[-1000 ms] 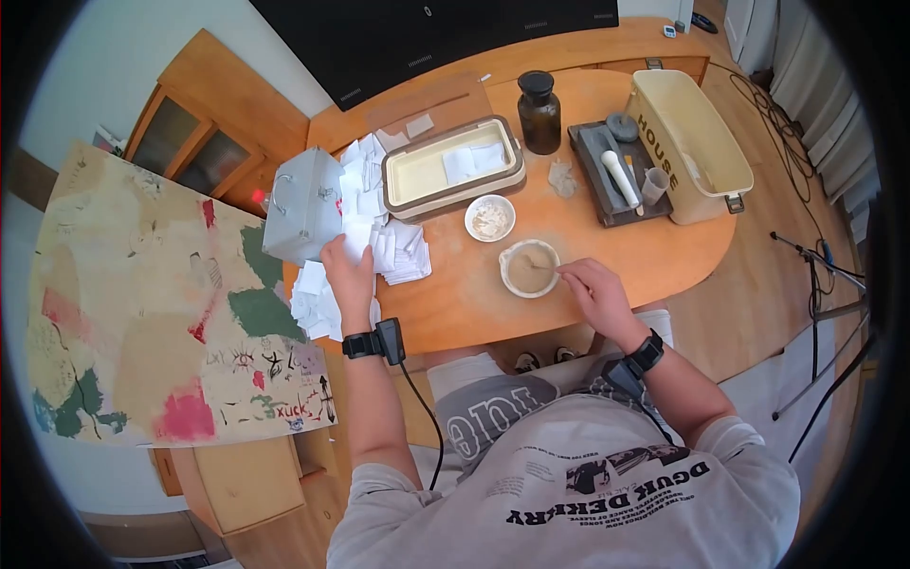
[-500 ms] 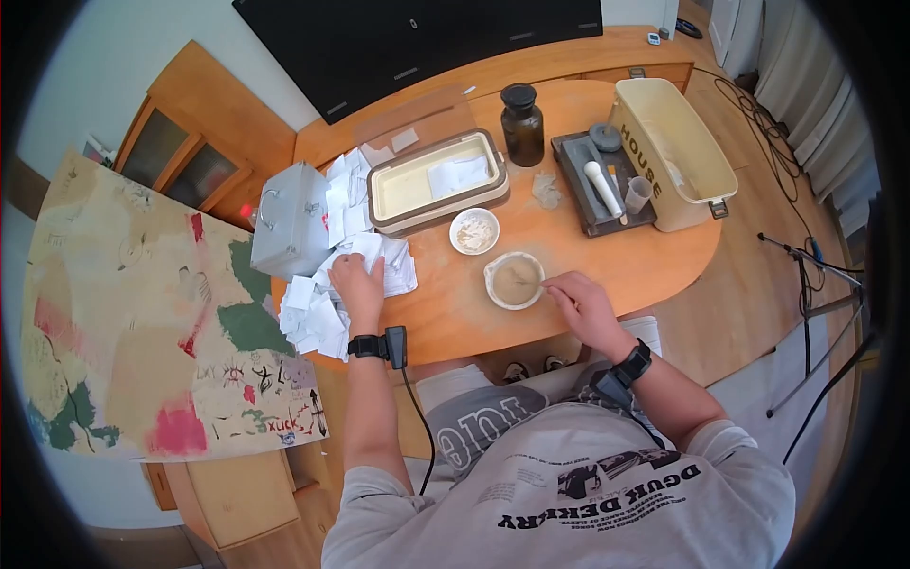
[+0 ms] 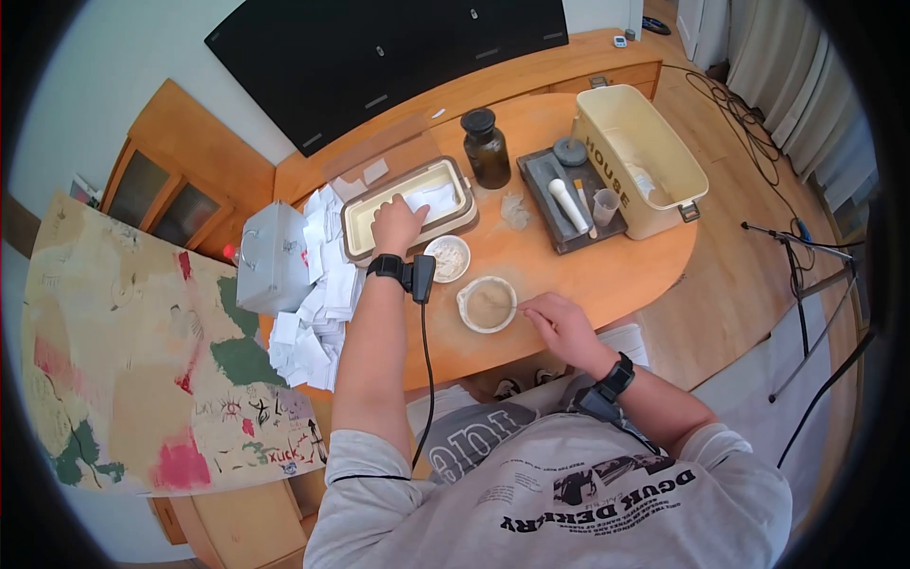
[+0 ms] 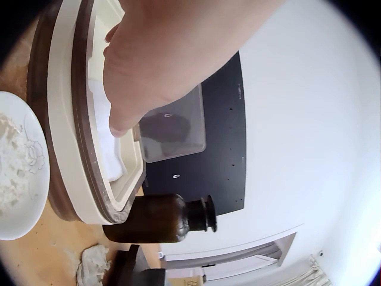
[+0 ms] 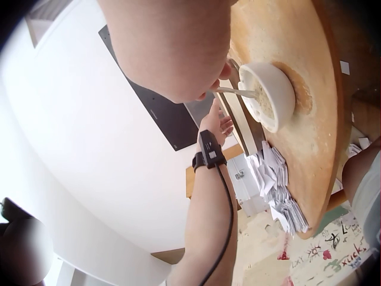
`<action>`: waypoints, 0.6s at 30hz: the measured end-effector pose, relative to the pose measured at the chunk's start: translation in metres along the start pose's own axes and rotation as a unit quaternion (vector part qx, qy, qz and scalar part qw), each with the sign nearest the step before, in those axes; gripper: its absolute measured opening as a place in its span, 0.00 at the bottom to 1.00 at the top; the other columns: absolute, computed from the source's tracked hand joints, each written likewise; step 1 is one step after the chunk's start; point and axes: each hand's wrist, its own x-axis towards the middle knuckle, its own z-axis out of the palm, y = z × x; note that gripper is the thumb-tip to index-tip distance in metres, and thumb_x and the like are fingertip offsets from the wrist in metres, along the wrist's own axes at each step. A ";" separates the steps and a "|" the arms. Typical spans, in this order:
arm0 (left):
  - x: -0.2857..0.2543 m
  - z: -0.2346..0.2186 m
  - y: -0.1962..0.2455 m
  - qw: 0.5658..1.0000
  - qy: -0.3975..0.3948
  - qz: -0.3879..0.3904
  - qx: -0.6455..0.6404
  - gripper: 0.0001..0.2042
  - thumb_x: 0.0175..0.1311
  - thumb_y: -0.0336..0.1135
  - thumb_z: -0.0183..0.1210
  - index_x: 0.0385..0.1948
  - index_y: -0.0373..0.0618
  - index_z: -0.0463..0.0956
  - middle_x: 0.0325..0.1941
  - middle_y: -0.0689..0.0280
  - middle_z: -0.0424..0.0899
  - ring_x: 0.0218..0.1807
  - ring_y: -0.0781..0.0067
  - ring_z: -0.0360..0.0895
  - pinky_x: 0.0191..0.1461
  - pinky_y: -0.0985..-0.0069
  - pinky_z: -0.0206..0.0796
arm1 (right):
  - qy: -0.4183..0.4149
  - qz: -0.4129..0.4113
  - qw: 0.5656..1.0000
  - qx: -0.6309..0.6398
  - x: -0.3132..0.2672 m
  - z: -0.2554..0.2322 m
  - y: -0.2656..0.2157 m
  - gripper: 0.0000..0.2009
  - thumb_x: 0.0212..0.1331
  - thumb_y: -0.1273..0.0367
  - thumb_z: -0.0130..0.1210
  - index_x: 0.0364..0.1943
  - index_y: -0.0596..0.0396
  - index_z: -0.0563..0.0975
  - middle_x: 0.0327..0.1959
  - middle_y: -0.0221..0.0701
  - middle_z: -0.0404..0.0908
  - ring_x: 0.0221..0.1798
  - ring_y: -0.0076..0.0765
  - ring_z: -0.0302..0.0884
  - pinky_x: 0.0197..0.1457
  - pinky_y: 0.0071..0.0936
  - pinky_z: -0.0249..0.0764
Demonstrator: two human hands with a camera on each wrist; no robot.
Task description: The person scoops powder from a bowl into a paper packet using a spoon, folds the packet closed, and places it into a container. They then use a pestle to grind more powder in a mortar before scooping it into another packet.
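Observation:
My left hand (image 3: 396,226) reaches over a cream box with a brown rim (image 3: 358,248). Its thumb is close over the white folded paper (image 4: 108,146) lying inside; most of its fingertips are hidden in the left wrist view. My right hand (image 3: 561,327) pinches the thin handle of a small spoon (image 5: 241,93), whose end dips into a white mortar (image 3: 462,305) with a pouring lip. Beige-brown powder (image 3: 489,303) fills the mortar's bottom. Between box and mortar stands a small white bowl (image 3: 429,269) of whitish powder.
Many folded white papers (image 3: 327,275) are heaped beside a silver metal case (image 3: 273,258) at the left. Behind the mortar are a dark brown bottle (image 3: 487,156) and a crumpled clear wrapper (image 3: 515,211). A dark tray (image 3: 559,242) holds a white pestle (image 3: 569,207); a cream bin (image 3: 654,152) stands right.
My left hand has left the heap of papers and moved up and right to over the cream box. The right hand stays at the mortar with the spoon. The head view has shifted.

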 end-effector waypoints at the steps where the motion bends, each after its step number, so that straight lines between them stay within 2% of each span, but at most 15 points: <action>1: 0.007 -0.001 0.007 0.998 -0.035 -0.043 -0.011 0.31 0.60 0.56 0.65 0.53 0.36 0.74 0.54 0.43 0.81 0.58 0.42 0.77 0.60 0.53 0.71 | 0.002 -0.007 1.000 0.002 0.000 0.000 0.000 0.08 0.65 0.75 0.55 0.45 0.59 0.81 0.36 0.42 0.80 0.39 0.50 0.79 0.44 0.37 0.76; 2: 0.013 -0.001 0.013 0.994 -0.071 -0.085 -0.021 0.33 0.58 0.56 0.66 0.56 0.38 0.73 0.57 0.44 0.80 0.60 0.43 0.76 0.61 0.54 0.71 | 0.007 -0.007 1.000 -0.001 0.000 -0.001 -0.001 0.08 0.65 0.75 0.55 0.45 0.59 0.81 0.36 0.42 0.80 0.39 0.50 0.79 0.44 0.37 0.76; 3: 0.025 0.008 0.009 0.991 -0.102 -0.088 -0.023 0.39 0.55 0.59 0.67 0.62 0.37 0.67 0.59 0.41 0.78 0.62 0.43 0.76 0.62 0.57 0.72 | 0.002 -0.005 1.000 0.003 0.000 -0.001 -0.002 0.08 0.66 0.74 0.55 0.45 0.59 0.81 0.36 0.42 0.80 0.39 0.50 0.79 0.44 0.37 0.76; 5: 0.044 0.029 -0.003 0.989 -0.118 -0.086 -0.034 0.40 0.54 0.58 0.68 0.62 0.37 0.67 0.60 0.41 0.78 0.61 0.43 0.77 0.63 0.58 0.72 | 0.000 -0.002 1.000 0.005 0.001 -0.003 -0.002 0.08 0.66 0.74 0.55 0.45 0.60 0.81 0.36 0.42 0.80 0.40 0.50 0.79 0.44 0.37 0.76; 8: 0.056 0.035 -0.015 0.986 -0.146 -0.068 -0.048 0.44 0.49 0.54 0.72 0.65 0.36 0.63 0.60 0.40 0.77 0.60 0.43 0.78 0.65 0.63 0.71 | 0.000 -0.004 1.000 0.018 0.000 -0.005 -0.001 0.08 0.66 0.74 0.55 0.45 0.60 0.81 0.36 0.42 0.80 0.39 0.50 0.79 0.44 0.37 0.76; 10: 0.058 0.036 -0.019 0.980 -0.161 -0.099 -0.069 0.45 0.47 0.48 0.74 0.66 0.36 0.61 0.61 0.39 0.75 0.62 0.42 0.76 0.66 0.62 0.70 | -0.008 0.002 1.000 0.015 0.001 -0.006 -0.001 0.08 0.67 0.73 0.54 0.45 0.60 0.81 0.36 0.42 0.80 0.39 0.50 0.79 0.44 0.37 0.76; 14: 0.052 0.036 -0.026 0.978 -0.136 -0.118 -0.102 0.44 0.47 0.42 0.73 0.66 0.35 0.60 0.65 0.38 0.70 0.64 0.41 0.73 0.68 0.61 0.68 | -0.013 -0.004 1.000 0.017 0.001 -0.004 0.002 0.08 0.67 0.73 0.54 0.45 0.60 0.81 0.36 0.42 0.80 0.38 0.49 0.79 0.44 0.37 0.76; 16: 0.045 0.031 -0.023 0.977 -0.092 -0.148 -0.127 0.39 0.47 0.36 0.70 0.64 0.36 0.62 0.65 0.39 0.67 0.66 0.40 0.70 0.69 0.61 0.67 | -0.016 0.006 1.000 0.025 -0.001 -0.003 0.002 0.08 0.67 0.73 0.54 0.46 0.59 0.81 0.36 0.41 0.80 0.38 0.49 0.79 0.44 0.36 0.76; 17: 0.043 0.032 -0.024 0.977 -0.092 -0.148 -0.127 0.39 0.47 0.36 0.70 0.64 0.36 0.62 0.65 0.39 0.67 0.66 0.40 0.70 0.69 0.61 0.67 | -0.015 0.006 1.000 0.024 -0.001 -0.003 0.002 0.08 0.67 0.73 0.54 0.46 0.59 0.81 0.36 0.41 0.80 0.38 0.49 0.79 0.44 0.36 0.76; 18: 0.040 0.034 -0.026 0.980 -0.058 -0.127 -0.142 0.37 0.47 0.33 0.69 0.63 0.36 0.64 0.64 0.40 0.68 0.66 0.39 0.69 0.69 0.61 0.66 | -0.016 0.011 0.999 0.028 -0.002 -0.003 0.002 0.08 0.67 0.73 0.54 0.46 0.59 0.81 0.36 0.41 0.80 0.38 0.49 0.79 0.44 0.36 0.76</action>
